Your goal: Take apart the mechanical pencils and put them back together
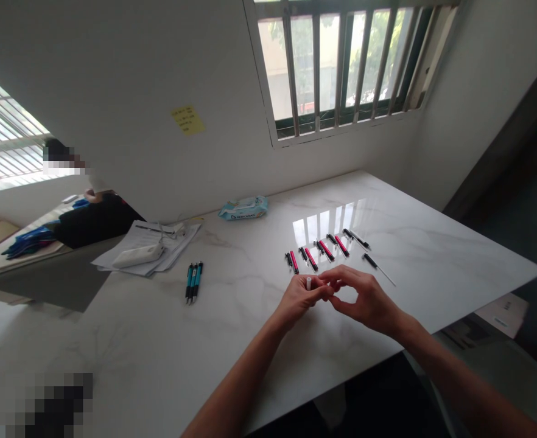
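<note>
My left hand [298, 295] is closed around a small white cylindrical piece [308, 283], whose end sticks up out of the fist. My right hand [366, 298] meets it at the fingertips, thumb and fingers pinched together; whatever is between them is hidden. Just beyond both hands lies a slanting row of disassembled pens, with several red barrels [326, 250] beside black pen parts [288, 260]. At the right end of the row is a thin pen refill [385, 274] with a black grip piece [369, 261] next to it.
Teal pens [194, 283] lie on the marble-patterned table [150, 353] to the left. Behind them are papers [177, 252] under a white box-like device [138, 255]. A wipes pack [243, 208] rests by the wall. Another person [97, 182] sits at far left.
</note>
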### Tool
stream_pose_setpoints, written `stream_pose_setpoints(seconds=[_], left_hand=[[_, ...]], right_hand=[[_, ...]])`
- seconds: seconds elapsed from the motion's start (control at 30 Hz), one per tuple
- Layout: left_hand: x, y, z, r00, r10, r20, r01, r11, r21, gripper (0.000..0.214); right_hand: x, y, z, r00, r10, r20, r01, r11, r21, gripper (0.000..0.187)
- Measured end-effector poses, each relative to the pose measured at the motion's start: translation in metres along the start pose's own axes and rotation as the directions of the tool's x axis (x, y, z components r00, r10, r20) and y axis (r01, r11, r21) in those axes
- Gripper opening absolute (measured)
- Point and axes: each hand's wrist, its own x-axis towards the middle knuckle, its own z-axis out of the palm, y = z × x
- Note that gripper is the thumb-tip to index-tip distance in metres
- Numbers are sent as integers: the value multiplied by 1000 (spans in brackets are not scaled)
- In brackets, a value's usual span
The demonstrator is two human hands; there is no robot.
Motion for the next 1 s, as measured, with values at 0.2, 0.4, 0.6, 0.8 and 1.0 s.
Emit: stream_pose_setpoints(seconds=[0.2, 0.4, 0.6, 0.8, 1.0], left_hand=[[2, -3, -2, 1000, 24, 3, -24, 997, 70, 44], [6, -3, -12, 973, 99, -210, -106, 994, -24, 37], [7, 1, -21, 954, 167, -248, -162, 986, 40, 36], [7, 3, -21, 929, 251, -273, -224, 966, 126, 30], [7, 2, -18, 914, 228, -337, -219, 974, 63, 28]], right_hand=[[2, 0, -7, 999, 7, 53, -4, 998, -55, 44], [-3, 50, -57, 997, 79, -1, -73, 919, -386, 54], [-4, 91, -93, 986, 153, 60, -100, 848, -520, 43], [-11, 95, -98, 983, 165, 74, -90, 800, -593, 42], [-23, 59, -74, 985, 163, -54, -169, 861, -480, 31]])
